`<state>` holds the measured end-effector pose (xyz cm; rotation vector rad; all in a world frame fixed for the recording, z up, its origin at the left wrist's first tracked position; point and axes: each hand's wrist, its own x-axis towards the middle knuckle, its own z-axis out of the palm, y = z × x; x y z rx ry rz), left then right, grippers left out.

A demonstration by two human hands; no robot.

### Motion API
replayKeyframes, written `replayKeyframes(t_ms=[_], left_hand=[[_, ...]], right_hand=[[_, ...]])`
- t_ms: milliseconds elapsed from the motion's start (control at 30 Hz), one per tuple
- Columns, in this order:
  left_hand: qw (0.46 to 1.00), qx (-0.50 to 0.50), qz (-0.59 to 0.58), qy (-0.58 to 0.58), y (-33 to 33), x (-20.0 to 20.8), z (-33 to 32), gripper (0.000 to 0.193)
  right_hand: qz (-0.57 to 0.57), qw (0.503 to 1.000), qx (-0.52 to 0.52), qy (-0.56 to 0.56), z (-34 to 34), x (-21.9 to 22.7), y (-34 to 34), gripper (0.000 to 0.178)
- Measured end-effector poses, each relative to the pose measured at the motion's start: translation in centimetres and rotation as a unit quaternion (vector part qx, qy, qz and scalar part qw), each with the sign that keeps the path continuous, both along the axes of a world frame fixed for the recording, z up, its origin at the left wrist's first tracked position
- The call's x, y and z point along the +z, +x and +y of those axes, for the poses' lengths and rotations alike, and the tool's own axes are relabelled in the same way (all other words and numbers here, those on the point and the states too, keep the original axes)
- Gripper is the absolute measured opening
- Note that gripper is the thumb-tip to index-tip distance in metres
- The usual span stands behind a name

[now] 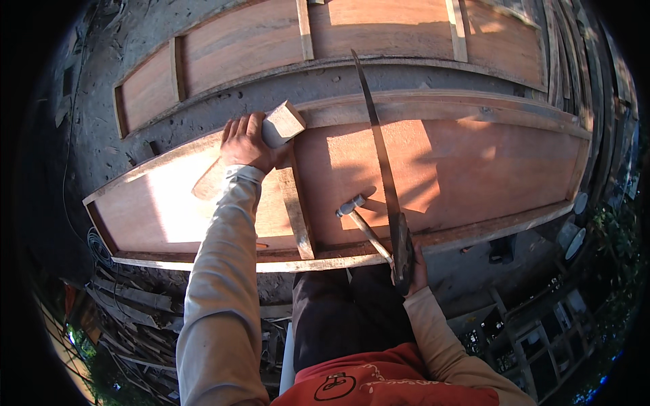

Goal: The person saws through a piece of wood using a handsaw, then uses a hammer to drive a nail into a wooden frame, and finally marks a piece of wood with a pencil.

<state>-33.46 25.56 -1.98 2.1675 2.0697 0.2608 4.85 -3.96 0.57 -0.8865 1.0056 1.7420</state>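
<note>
My left hand [245,143] is closed round a short wood block [284,124] at the far rail of a long framed plywood panel [467,169]. The block's pale end faces right. Just below it, a wooden crosspiece [295,206] spans the frame. My right hand [419,272] grips a handsaw [383,152] by its dark handle at the panel's near edge. The blade points up and away across the panel, and the handle hides part of the hand. Left of the saw lies a hammer [364,226], its wooden handle slanting toward the saw handle.
An orange pencil-like stick [262,245] lies inside the near rail. Beyond stands a second framed panel [237,51]. Scrap wood [139,318] piles up at lower left, long boards [569,61] lie at far right, and a wooden lattice [542,345] is at lower right.
</note>
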Motion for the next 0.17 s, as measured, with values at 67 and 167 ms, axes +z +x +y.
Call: replayKeyframes(t_ms=[67, 167], left_hand=[[1.0, 0.0, -0.002, 0.0, -0.4, 0.2, -0.1, 0.071], [1.0, -0.006, 0.001, -0.006, -0.8, 1.0, -0.4, 0.072]], right_hand=[[-0.011, 1.0, -0.005, 0.014, 0.2, 0.5, -0.2, 0.061], [-0.113, 0.991, 0.064, 0.007, 2.5, 3.3, -0.6, 0.053]])
